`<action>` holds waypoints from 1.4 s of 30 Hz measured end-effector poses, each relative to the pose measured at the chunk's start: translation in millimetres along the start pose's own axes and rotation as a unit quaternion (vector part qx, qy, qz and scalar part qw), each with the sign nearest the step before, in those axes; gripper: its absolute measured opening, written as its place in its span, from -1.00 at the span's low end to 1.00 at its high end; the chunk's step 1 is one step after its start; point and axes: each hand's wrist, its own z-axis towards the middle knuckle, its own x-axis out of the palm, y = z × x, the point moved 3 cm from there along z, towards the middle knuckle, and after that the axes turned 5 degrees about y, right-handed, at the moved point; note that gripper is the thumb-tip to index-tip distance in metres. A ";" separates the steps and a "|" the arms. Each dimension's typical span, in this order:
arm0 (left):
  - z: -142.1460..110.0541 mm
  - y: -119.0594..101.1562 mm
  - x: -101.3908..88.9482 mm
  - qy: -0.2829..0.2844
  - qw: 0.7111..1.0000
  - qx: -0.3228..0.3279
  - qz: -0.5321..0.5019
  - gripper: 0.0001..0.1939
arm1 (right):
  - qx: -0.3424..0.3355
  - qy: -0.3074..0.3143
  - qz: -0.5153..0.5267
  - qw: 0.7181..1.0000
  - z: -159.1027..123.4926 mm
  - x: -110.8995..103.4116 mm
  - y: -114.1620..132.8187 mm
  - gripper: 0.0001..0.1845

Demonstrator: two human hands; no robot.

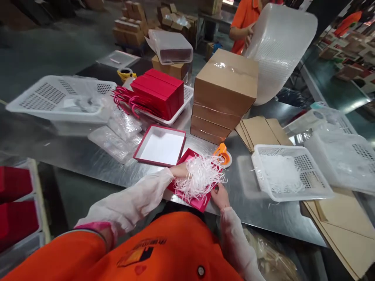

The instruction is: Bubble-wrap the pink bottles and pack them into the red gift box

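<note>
A heap of white shredded paper [202,175] fills the red box [206,203] in front of me, spilling over its sides. My left hand [180,170] reaches in from the left, its fingers hidden under the shreds. At the box's right edge is my right hand [220,196], fingers bent against the red wall. The white-lined red box lid [161,145] lies inside-up just beyond, to the left. An orange tape dispenser [223,154] sits close behind the box on the right.
Stacked brown cartons [225,86] stand behind. Red gift bags [159,93] lie in a white basket. A white basket [322,191] with more shreds is at right, near flat cardboard [345,222]. Bubble pouches [117,136] lie left. Across the table, a person [244,23] handles bubble wrap [281,50].
</note>
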 end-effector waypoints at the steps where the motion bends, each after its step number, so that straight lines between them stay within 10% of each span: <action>1: -0.2 2.8 6.1 0.018 0.999 -0.039 0.017 -0.14 | -0.003 0.004 -0.001 1.000 1.6 -0.5 -0.6 -0.72; 5: -13.8 3.2 11.9 0.064 0.971 -0.159 0.167 0.09 | -0.027 -0.023 -0.027 0.999 1.0 -12.7 1.8 -0.58; 9: -22.8 -11.0 10.5 -0.027 0.953 -0.163 0.252 -0.36 | -0.068 -0.160 -0.115 0.978 -4.9 -23.6 25.8 -0.48; 13: -3.7 -5.8 30.1 0.041 0.960 -0.170 0.217 -0.50 | -0.175 0.023 -0.255 0.951 1.4 5.8 70.6 -0.56; 18: 3.2 10.2 30.7 0.031 0.954 -0.174 0.241 -0.22 | -0.107 0.205 -0.403 0.885 -2.2 26.2 78.4 -0.69; 26: -23.0 0.2 41.2 0.005 0.956 -0.124 0.265 -0.66 | -0.145 0.136 -0.389 0.900 2.9 1.8 96.1 -0.52; 35: -21.1 6.2 52.1 0.015 0.957 -0.155 0.246 -0.51 | -0.075 0.068 -0.390 0.915 53.4 -14.4 105.5 -0.46; 42: -41.2 -19.5 40.6 0.065 0.958 -0.133 0.245 -0.72 | -0.240 0.130 -0.389 0.880 28.1 4.6 95.3 -0.67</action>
